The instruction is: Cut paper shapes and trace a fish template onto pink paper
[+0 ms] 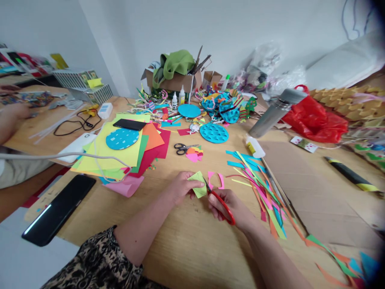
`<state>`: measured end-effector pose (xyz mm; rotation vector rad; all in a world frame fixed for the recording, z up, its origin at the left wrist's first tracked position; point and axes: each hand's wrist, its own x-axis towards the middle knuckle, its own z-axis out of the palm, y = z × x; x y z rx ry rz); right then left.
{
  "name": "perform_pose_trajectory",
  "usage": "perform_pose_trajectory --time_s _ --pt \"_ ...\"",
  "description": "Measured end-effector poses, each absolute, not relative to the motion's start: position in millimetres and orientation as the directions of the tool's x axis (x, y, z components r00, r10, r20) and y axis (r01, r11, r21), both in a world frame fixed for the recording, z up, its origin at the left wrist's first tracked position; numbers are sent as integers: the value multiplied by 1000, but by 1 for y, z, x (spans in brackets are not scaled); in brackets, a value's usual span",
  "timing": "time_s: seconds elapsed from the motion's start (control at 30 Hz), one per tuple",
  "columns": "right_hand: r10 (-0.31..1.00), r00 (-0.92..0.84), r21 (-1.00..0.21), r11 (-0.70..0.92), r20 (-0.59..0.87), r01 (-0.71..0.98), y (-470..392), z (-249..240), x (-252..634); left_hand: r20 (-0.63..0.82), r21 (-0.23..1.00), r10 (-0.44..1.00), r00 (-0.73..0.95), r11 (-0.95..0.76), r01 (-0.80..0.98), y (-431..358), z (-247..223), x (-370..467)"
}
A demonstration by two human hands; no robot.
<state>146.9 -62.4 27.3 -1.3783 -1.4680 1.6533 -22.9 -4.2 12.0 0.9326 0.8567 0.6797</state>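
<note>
My left hand (183, 188) pinches a small piece of light green paper (198, 191) with faint lines drawn on it. Red-handled scissors (224, 206) are gripped in my right hand (227, 204), their blades at the right edge of the green paper. Just behind them lies a pink paper offcut (216, 180) with a cut-out shape. Farther back, a small pile of colourful paper cut-outs (195, 153), pink at the front, rests beside black-handled scissors (182, 149). Right of my hands, many coloured paper strips (264, 184) are spread out.
Coloured paper sheets (102, 150) are stacked at left, with a phone (129, 124) and blue disc (122, 139) on top. Another phone (60, 208) lies at the left edge. A glue bottle (255, 147), steel flask (275, 112), cardboard sheet (313, 192) and cutter knife (351, 174) are right. Another person's arm (13, 120) shows far left.
</note>
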Motion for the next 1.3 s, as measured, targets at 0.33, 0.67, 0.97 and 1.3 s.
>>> perform_pose_trajectory --time_s 0.33,0.67,0.97,1.3 --pt "889 -306 -930 -272 -341 246 -62 32 146 -335 869 801 497 466 -165 -4 13 -23" --pt "897 -283 -932 -283 -341 226 -62 29 147 -359 852 755 549 505 -137 -7 14 -23" --pt "909 -262 -936 -266 -323 230 -62 29 147 -396 821 759 517 545 -171 -3 14 -24" --pt "897 -256 -923 -302 -360 239 -61 27 145 -383 829 840 386 496 -257 -2 15 -23"
